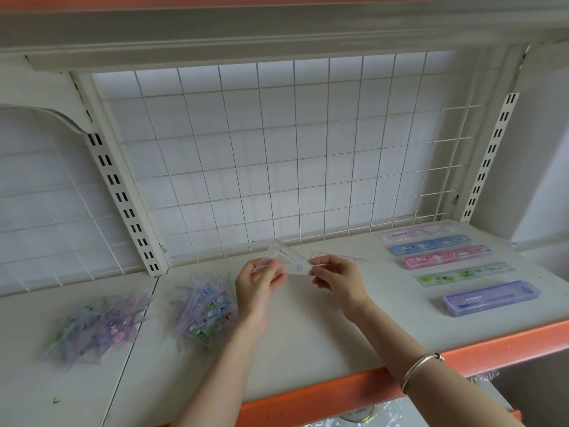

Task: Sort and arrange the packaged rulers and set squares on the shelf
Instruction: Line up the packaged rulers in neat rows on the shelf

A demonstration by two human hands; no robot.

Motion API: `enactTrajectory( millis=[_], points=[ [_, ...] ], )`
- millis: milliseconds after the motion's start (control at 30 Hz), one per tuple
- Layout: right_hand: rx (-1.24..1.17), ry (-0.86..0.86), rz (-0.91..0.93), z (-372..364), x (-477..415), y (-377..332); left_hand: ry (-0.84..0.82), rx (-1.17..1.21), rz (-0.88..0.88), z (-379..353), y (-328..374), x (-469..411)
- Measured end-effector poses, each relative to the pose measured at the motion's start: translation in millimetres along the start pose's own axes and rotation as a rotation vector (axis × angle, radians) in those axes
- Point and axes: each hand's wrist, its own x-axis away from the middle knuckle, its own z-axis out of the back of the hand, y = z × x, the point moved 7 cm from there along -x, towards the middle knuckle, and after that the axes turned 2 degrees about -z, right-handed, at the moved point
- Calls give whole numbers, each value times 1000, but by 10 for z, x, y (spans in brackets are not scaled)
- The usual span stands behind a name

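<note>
Above the middle of the white shelf (308, 328) I hold a clear set square (288, 258). My left hand (260, 280) pinches its left corner and my right hand (335, 277) pinches its right end. A second clear, pink-tinted ruler piece (341, 257) shows just behind my right hand; whether it lies on the shelf or is held I cannot tell. Two loose heaps of packaged set squares lie at the left: one pile (204, 309) beside my left wrist and another pile (101, 325) on the neighbouring shelf board.
At the right, several ruler packs lie in a row: pale pink (418, 232), blue (431, 244), pink (446, 257), green (466, 273), and a purple case (491, 298). A wire grid (277, 155) backs the shelf. An orange lip (338, 392) edges its front.
</note>
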Motion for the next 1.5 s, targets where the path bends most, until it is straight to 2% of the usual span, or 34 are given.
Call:
enactTrajectory(
  millis=[233, 300, 533, 667, 867, 967, 1067, 1300, 1500],
  points=[
    [698, 39, 348, -78, 68, -119, -38, -136, 25, -18, -87, 38],
    [787, 58, 417, -102, 104, -144, -77, -184, 39, -37, -101, 48],
    [912, 13, 442, -29, 119, -251, -154, -268, 57, -96, -131, 72],
    [965, -12, 348, 248, 101, -216, -147, -694, -200, -94, -83, 79],
    [1040, -29, 169, 656, 175, -142, -294, -1242, -468, -233, -164, 170],
    [1029, -36, 124, 817, 192, -129, -299, -1410, -476, -242, -215, 159],
    [1006, -48, 100, 921, 181, -103, -299, -1480, -486, -254, -236, 165],
    [1052, -133, 99, 823, 151, -97, -332, -1708, -535, -297, -133, 186],
    [1054, -179, 99, 765, 84, -63, -369, -1930, -416, -330, 4, 134]
  ],
)
